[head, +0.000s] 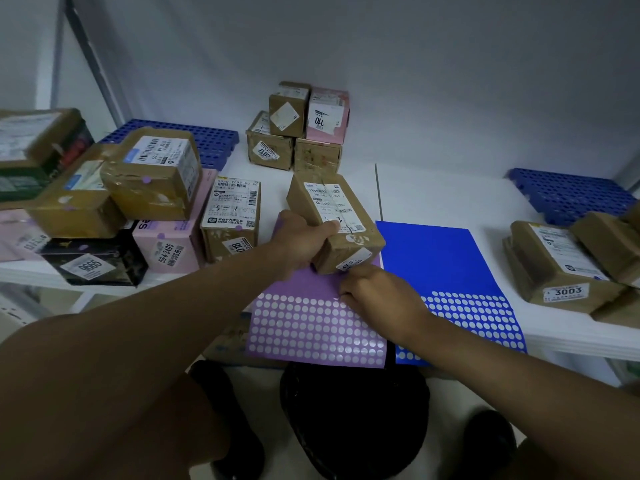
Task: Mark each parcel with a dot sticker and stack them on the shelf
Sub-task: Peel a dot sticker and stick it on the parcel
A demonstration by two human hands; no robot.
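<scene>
Nearest to the camera are the two bare forearms of the person, reaching forward over a dark rounded object that is low in the view and too dark to identify. The left hand grips a brown cardboard parcel at its near left side, with the thumb over the top edge beside the white shipping label; the parcel is tilted and its near end is over the purple sticker sheet. The right hand is just below the near corner of the parcel, fingers curled and their tips pressed down on the purple sheet where the dot rows start; whether a dot is pinched between them I cannot tell. Beside it, on the right, a blue sticker sheet lies flat on the white shelf, also with rows of pale circles at its near end.

On the left of the shelf there is a pile of parcels, brown, pink and black, and some of them carry a small purple dot. One brown parcel numbered 018 stands next to the pile. At the back, near the wall, four small boxes are stacked in two layers, one of them pink. At the right edge more brown parcels lie, one numbered 3003. Blue perforated mats lie at the back corners of the shelf
</scene>
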